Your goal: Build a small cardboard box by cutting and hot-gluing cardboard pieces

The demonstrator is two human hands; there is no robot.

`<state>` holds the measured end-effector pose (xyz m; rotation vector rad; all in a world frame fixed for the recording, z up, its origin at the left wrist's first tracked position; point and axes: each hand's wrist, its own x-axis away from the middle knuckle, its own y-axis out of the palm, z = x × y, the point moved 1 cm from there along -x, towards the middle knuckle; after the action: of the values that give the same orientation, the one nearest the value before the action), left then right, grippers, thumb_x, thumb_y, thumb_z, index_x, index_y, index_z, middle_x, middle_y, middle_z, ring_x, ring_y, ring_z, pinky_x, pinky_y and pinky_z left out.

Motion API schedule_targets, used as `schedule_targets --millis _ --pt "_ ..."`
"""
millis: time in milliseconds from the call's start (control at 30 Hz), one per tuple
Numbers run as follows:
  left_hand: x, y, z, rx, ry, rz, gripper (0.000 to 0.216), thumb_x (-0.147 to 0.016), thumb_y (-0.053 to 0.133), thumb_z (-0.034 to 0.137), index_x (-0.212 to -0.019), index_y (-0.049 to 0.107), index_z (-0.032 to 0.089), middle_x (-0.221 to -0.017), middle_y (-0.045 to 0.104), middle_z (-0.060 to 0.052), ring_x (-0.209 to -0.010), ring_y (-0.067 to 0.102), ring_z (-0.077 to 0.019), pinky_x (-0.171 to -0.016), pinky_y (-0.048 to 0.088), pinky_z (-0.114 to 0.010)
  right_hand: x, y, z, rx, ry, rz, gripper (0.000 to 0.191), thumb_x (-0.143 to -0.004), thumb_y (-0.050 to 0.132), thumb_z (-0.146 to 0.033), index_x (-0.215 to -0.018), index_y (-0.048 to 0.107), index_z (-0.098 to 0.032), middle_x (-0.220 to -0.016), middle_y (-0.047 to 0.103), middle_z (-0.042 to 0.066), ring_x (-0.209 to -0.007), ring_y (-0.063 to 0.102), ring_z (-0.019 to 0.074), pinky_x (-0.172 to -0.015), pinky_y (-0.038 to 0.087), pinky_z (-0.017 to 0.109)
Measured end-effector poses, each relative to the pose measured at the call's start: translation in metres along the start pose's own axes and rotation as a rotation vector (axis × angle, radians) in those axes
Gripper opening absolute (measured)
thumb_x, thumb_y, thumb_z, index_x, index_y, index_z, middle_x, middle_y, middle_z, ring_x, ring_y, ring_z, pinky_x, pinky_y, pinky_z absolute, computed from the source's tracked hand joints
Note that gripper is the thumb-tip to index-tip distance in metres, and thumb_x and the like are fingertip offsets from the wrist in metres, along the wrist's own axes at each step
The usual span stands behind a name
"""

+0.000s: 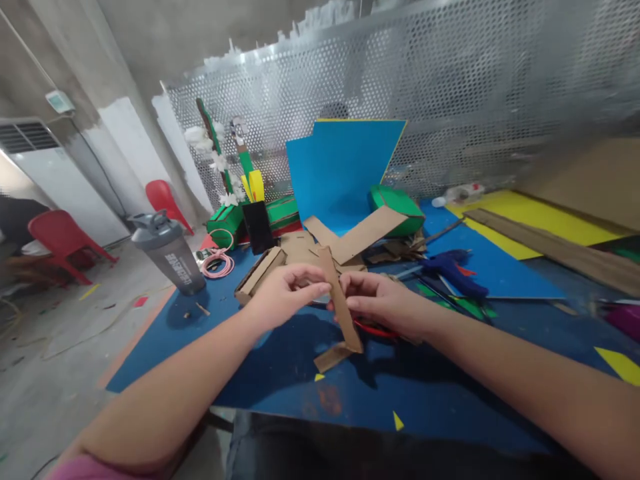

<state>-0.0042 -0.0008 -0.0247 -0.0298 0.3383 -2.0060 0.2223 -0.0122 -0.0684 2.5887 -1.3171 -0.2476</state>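
Observation:
A narrow cardboard strip [339, 303], bent near its lower end, is held above the blue table. My right hand [377, 300] pinches its right edge, fingers partly behind it. My left hand [293, 293] has its thumb and fingers at the strip's left edge, closed lightly on it. Behind the hands lie other cardboard pieces [373, 233], some crossing each other. A folded cardboard box shape [259, 275] stands just beyond my left hand. Something red, partly hidden, shows under my right hand.
A grey shaker bottle [167, 253] and a coiled pink cable [218, 263] stand at the left. Upright blue board [345, 170] and green forms [400, 207] sit at the back. Blue-handled tool [457, 270], yellow sheet [530, 223] and long cardboard strip [555, 247] lie right.

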Motion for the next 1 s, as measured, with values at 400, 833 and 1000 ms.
schedule_targets --millis 400,833,1000 --pt "-0.022 -0.090 -0.004 -0.790 -0.407 0.280 0.061 -0.089 0.071 0.066 -0.132 0.070 0.023 -0.150 0.075 -0.015 -0.130 0.075 -0.0374 -0.102 0.057 -0.040 0.008 -0.012 -0.017 -0.170 -0.005 0.080 0.051 -0.073 0.103 -0.036 -0.112 0.071 -0.027 -0.102 0.085 0.001 -0.076 0.080 0.0169 -0.076 0.069 0.032" --pt "-0.021 -0.073 -0.015 -0.509 -0.414 0.214 0.082 -0.071 0.089 0.060 -0.142 0.068 0.025 -0.149 0.075 -0.017 -0.128 0.076 -0.0371 -0.098 0.062 -0.041 0.005 -0.028 -0.011 -0.149 0.022 0.076 0.048 -0.072 0.102 -0.034 -0.111 0.075 -0.027 -0.096 0.084 -0.002 -0.077 0.077 0.0139 -0.076 0.066 0.027" --pt "-0.021 -0.073 -0.009 -0.432 -0.430 0.211 0.088 -0.059 0.096 0.055 -0.139 0.071 0.028 -0.139 0.079 -0.014 -0.121 0.078 -0.0387 -0.090 0.063 -0.040 0.000 -0.032 -0.006 -0.098 0.049 0.032 0.047 -0.074 0.099 -0.036 -0.110 0.069 -0.029 -0.098 0.084 -0.002 -0.075 0.076 0.0150 -0.074 0.066 0.030"
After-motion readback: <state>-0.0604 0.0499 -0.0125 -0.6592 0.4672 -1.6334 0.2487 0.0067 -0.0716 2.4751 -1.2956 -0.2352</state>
